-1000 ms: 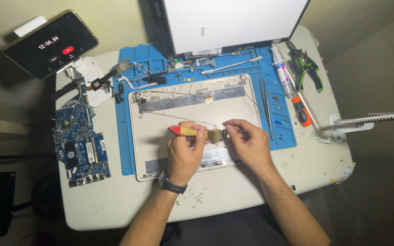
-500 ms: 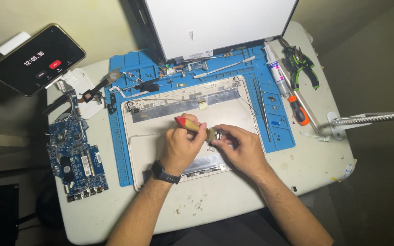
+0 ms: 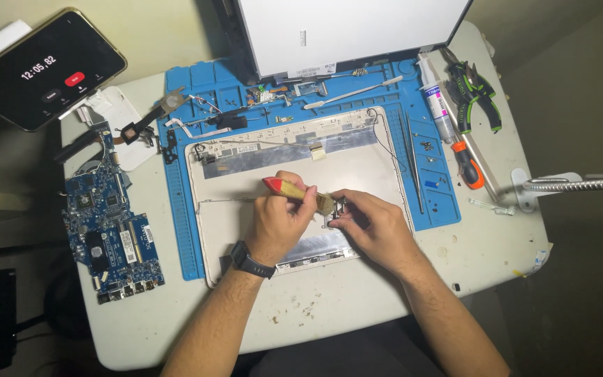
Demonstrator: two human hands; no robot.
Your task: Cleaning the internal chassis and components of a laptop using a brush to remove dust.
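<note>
Brushing: the left hand (image 3: pixel 277 222) grips a small brush (image 3: pixel 300 193) with a wooden handle and red end, its fingers wrapped tight about the handle so the bristles angle down and right onto the piece held opposite.
Holding: the right hand (image 3: pixel 375 227) pinches a small metal part (image 3: pixel 338 209), fingertips closed on it; holding it just above the shell lets the bristles reach its faces. What exactly the part is, I cannot tell.
Work surface: both hands hover over the white laptop lid shell (image 3: pixel 294 164), which lies open side up on the blue repair mat (image 3: pixel 190 209), probably so that loose bits fall inside it.
Mat trays: small screws and cables sit in the mat's upper compartments, kept apart from the work.
Set aside: the blue circuit board (image 3: pixel 109 234) lies off the mat at the left, well away from the brush.
Tools: tweezers (image 3: pixel 413 167), an orange-handled screwdriver (image 3: pixel 467 164), a tube (image 3: pixel 437 105) and green-handled pliers (image 3: pixel 476 91) line the right edge, within reach of the right hand.
Screen panel: a white display panel (image 3: pixel 350 31) stands propped at the back.
Timer: a phone (image 3: pixel 40 66) leans at the upper left, facing the person.
</note>
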